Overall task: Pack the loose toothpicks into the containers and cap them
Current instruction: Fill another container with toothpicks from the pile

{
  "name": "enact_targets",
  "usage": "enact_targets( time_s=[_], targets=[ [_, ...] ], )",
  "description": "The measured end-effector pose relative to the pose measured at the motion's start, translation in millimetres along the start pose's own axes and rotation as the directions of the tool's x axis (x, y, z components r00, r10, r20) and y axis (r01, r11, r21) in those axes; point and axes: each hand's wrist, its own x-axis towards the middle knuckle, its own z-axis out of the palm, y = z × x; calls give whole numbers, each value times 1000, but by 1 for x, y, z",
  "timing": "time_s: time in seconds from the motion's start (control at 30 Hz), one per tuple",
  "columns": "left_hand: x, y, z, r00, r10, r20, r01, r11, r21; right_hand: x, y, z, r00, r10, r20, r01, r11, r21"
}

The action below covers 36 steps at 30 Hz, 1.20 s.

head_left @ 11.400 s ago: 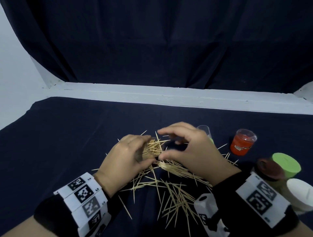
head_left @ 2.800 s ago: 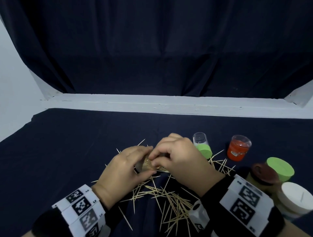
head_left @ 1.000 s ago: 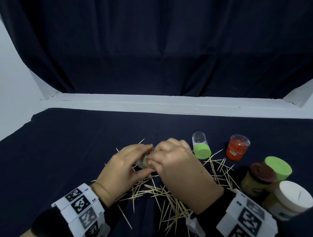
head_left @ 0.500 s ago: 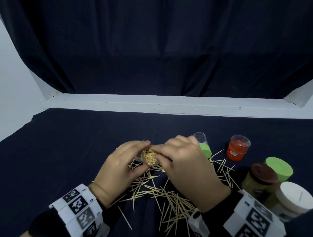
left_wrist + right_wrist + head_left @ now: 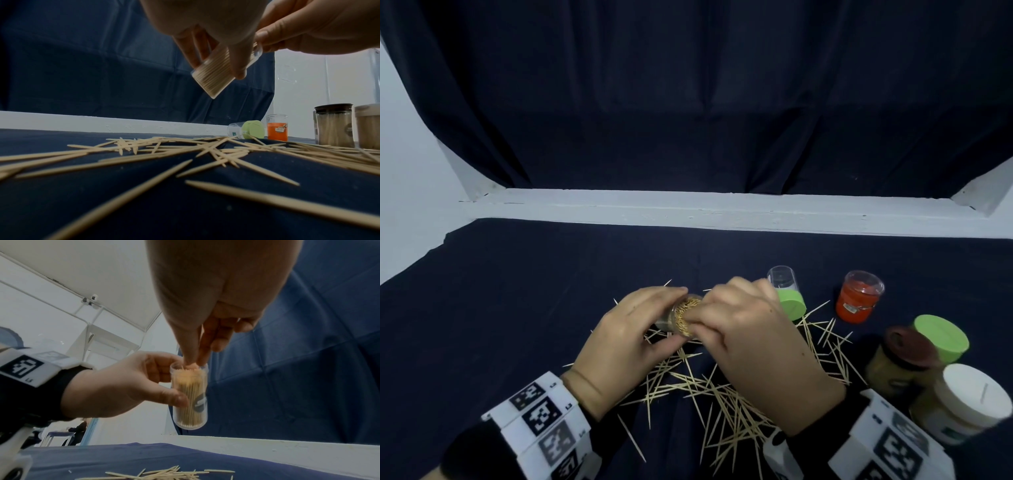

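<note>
pressing toothpicks (image 5: pixel 189 369) deeper than before

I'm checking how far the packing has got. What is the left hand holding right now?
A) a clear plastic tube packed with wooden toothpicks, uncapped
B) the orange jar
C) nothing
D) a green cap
A: the left hand grips the clear plastic tube of wooden toothpicks, its mouth open, while the right hand's fingertips touch the toothpick ends at the rim.

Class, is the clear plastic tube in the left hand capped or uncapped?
Uncapped. The clear plastic tube has no cap on its mouth, toothpick tips show at its rim, and the right hand's fingertips touch them.
</note>
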Motion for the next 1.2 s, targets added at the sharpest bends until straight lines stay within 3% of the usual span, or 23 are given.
enact_targets(
  time_s=[0.13,0.33,0.5,0.7,0.83,0.9,0.93,1.0,1.07,1.13,1.2],
  targets=[
    [1,5,0,999,28,45,-30,999,36,-5,-3,4,997,-4,76,6,999,-36],
    [2,7,0,996,57,71,-59,998,17,-2,-2,-1,995,99,-8,-99,994,-38],
    [2,5,1,995,50,81,-52,998,21,-2,1,-1,996,93,-7,-93,995,-25],
    [1,3,1,995,29,96,-33,999,38,-5,4,1,992,48,117,-54,997,47],
    [1,-2,-4,996,-31,83,25,997,74,-8,28,-23,963,254,86,-267,941,210],
    [1,-6,-5,996,-44,83,36,995,97,-14,45,-35,890,381,251,-421,898,130],
    [1,-7,-5,995,-52,84,43,994,101,-19,52,-39,820,428,381,-468,883,16],
    [1,-8,-5,994,-64,90,54,993,106,-31,60,-43,599,501,624,-486,847,-214],
    [1,-8,-4,991,-75,115,61,992,113,-43,60,-42,416,530,739,-466,822,-328],
    [1,-8,-3,988,-86,130,69,990,126,-53,57,-38,320,562,763,-465,795,-390],
    [2,-7,-3,986,-94,137,75,988,138,-57,52,-33,275,596,754,-469,768,-436]
  ],
)
